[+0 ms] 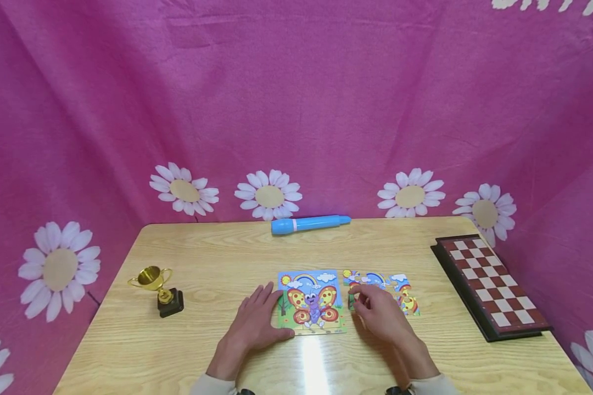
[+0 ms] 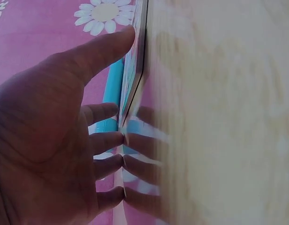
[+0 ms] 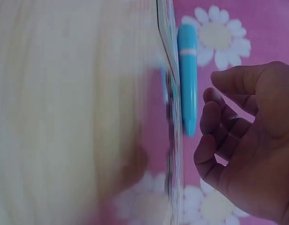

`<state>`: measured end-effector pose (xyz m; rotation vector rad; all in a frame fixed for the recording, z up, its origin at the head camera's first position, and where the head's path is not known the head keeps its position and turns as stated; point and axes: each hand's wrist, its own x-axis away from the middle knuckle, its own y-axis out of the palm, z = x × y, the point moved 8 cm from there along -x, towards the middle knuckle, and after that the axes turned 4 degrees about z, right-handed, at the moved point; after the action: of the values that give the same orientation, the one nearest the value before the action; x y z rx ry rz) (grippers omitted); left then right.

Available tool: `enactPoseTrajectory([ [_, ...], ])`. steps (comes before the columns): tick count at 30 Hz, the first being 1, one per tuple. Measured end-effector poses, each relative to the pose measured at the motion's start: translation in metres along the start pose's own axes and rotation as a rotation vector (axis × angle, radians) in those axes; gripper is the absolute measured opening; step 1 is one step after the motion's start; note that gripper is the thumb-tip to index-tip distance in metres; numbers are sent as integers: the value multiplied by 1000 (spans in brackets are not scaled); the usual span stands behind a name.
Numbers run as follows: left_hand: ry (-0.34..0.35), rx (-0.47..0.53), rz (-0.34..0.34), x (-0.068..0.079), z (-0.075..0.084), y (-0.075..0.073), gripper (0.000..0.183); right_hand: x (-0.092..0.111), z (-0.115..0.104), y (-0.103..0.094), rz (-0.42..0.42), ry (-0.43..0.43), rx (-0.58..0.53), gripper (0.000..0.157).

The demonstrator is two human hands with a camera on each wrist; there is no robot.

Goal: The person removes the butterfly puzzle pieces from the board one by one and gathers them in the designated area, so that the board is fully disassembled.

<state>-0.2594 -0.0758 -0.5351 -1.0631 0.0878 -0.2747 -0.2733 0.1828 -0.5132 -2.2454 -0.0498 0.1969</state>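
While a pale wood-grain desk (image 1: 217, 258) spread beneath, a long, red-and-white checkered, black-sided board (image 1: 494, 285) lay at 3 o'clock. The left hand (image 1: 255, 320), spread wide, and the right hand (image 1: 381, 317), loosely curled, held nothing. Between them sat a square, multicoloured butterfly picture board (image 1: 312, 303); bright jigsaw pieces (image 1: 375, 278) lay at its 3 o'clock, partly beneath the right hand.
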Motion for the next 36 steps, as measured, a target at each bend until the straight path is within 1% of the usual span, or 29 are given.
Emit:
enactPoseTrajectory([
  [7,22,23,-2,1,-1,0,93,-2,-31,23,-26,-95,-25,19],
  [12,55,16,6,2,-1,0,92,-3,-50,39,-88,-137,-20,18],
  [18,62,-23,3,2,-1,1,91,-1,-66,53,-149,-201,23,20],
  [24,51,-49,0,3,0,0,86,1,-78,64,-164,-275,98,19],
  [29,49,-63,3,3,1,-1,84,2,-84,73,-186,-300,167,22],
  [33,45,-72,6,3,1,0,83,2,-88,76,-198,-282,189,28],
  [36,46,-73,8,3,1,-1,83,2,-91,77,-194,-271,188,28],
])
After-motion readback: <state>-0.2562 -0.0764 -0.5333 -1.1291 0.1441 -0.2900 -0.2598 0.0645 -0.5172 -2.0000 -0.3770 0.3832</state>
